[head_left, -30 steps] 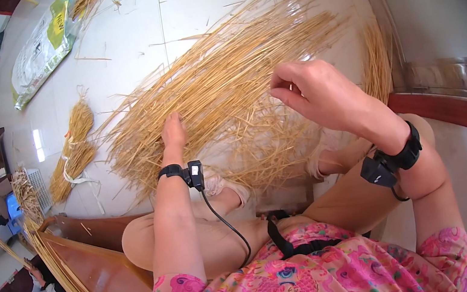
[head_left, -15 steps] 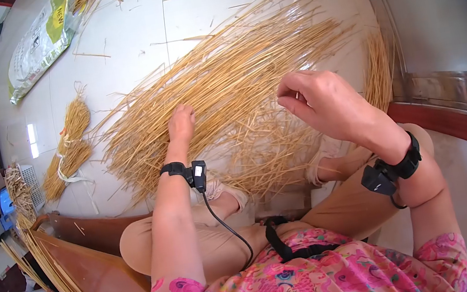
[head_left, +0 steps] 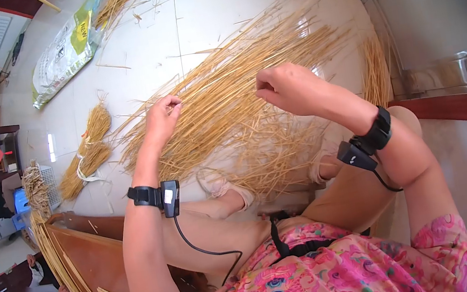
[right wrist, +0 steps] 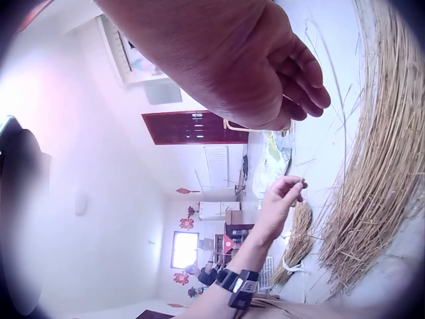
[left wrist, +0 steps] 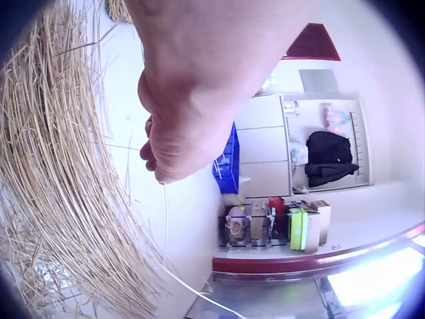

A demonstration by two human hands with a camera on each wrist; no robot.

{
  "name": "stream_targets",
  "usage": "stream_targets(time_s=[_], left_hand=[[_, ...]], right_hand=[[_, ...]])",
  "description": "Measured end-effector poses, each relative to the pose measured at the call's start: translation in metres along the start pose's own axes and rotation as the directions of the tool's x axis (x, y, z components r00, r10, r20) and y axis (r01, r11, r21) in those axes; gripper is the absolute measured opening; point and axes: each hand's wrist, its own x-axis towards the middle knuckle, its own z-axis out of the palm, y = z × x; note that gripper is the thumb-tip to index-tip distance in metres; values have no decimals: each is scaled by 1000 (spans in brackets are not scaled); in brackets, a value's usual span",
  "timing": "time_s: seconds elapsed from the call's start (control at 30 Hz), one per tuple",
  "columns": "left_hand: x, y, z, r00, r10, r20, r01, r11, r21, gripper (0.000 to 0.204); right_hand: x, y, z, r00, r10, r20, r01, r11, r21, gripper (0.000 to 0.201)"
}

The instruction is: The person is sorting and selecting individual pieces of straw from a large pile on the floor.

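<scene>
Loose straw (head_left: 209, 107) lies spread in a long, flattened heap on the floor. Over its left part, my left hand (head_left: 161, 122) pinches a thin straw stalk between thumb and fingers. In the left wrist view the pale stalk (left wrist: 167, 232) runs from these fingertips down to the right. My right hand (head_left: 292, 89) hovers above the right part of the heap. Its fingers (right wrist: 307, 86) are loosely curled, with nothing visible in them, in the right wrist view.
A tied straw bundle (head_left: 97, 128) and a printed plastic bag (head_left: 64, 59) lie to the left. More straw (head_left: 376, 71) leans by the metal door (head_left: 434, 22) on the right. A wooden piece of furniture (head_left: 88, 248) stands beside the left knee. Other people are at far left.
My left hand has risen off the straw heap and moved left, now with a stalk pinched in it. My right hand has shifted slightly left, its fingers still curled.
</scene>
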Motion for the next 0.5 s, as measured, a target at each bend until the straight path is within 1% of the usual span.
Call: stream_targets(time_s=[0.1,0.17,0.2,0.27,0.3,0.37,0.4,0.47,0.5], left_hand=[[-17,25,-4,994,74,-79,-71,997,42,11],[-24,32,3,983,109,-151,-101,993,59,11],[-26,41,4,971,133,-201,-110,986,124,10],[-33,60,6,938,177,-299,-103,964,247,9],[-36,62,9,933,207,-295,-129,956,262,9],[-28,61,14,921,264,-287,-178,939,294,8],[-27,63,15,923,236,-303,-157,952,264,8],[-21,70,12,925,186,-331,-121,971,207,8],[-16,67,12,921,188,-340,-131,974,183,10]], right_hand=[[0,2,10,996,37,77,-41,998,50,20],[0,5,19,996,20,88,-29,995,100,21],[1,7,23,995,12,96,-24,992,125,22],[3,7,27,977,112,184,-163,942,294,22],[4,5,31,958,151,242,-235,899,371,22],[7,12,44,953,155,259,-254,875,411,23],[7,14,49,948,159,275,-269,862,430,23],[5,11,53,944,141,297,-257,879,401,22],[4,8,54,944,133,301,-248,889,386,22]])
